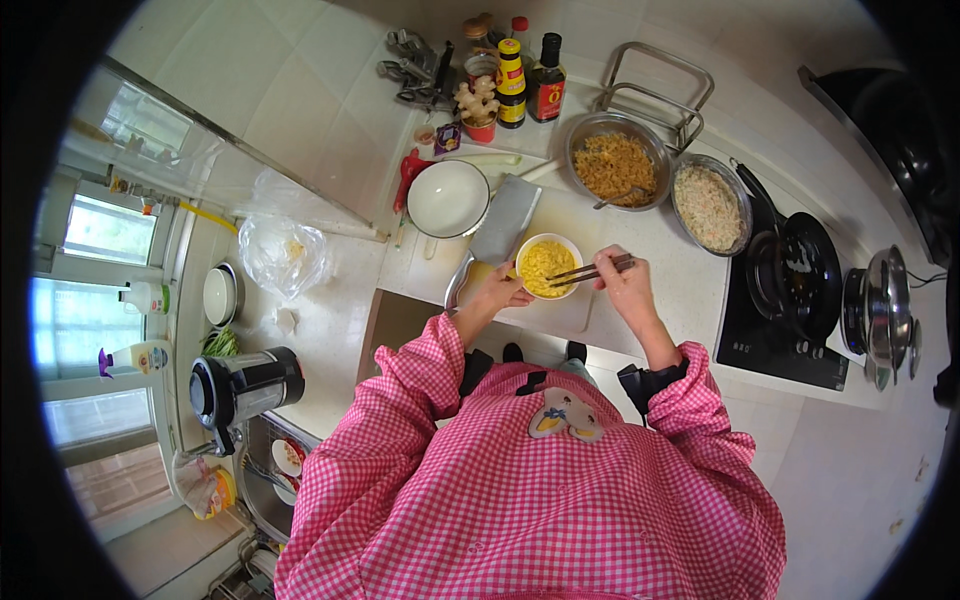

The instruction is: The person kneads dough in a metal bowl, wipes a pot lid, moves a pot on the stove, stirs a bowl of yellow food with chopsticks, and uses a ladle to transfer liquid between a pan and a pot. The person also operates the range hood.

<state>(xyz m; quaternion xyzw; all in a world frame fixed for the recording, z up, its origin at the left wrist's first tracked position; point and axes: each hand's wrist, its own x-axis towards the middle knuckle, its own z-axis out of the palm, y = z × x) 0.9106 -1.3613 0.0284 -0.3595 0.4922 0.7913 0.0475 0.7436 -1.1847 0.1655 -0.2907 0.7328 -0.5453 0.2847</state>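
A small white bowl (549, 293) of frothy yellow beaten egg (545, 262) is over the cutting board (568, 316). My left hand (497, 289) grips the bowl's left rim with the thumb on top. In my right hand (626, 282) is a pair of dark chopsticks (592, 271), their tips in the egg. Left of the bowl, a cleaver (507, 217) lies on the board, its handle partly behind my left hand. A larger, bare white bowl (448, 199) sits beyond the cleaver's left side.
Metal bowls of brown shredded food (576, 185) and pale shredded food (711, 202) stand at the back right, near a black wok (814, 277) on the cooktop (739, 330). Sauce bottles (546, 82), ginger (477, 101) and red chillies (409, 174) are behind. A blender (247, 386) stands left.
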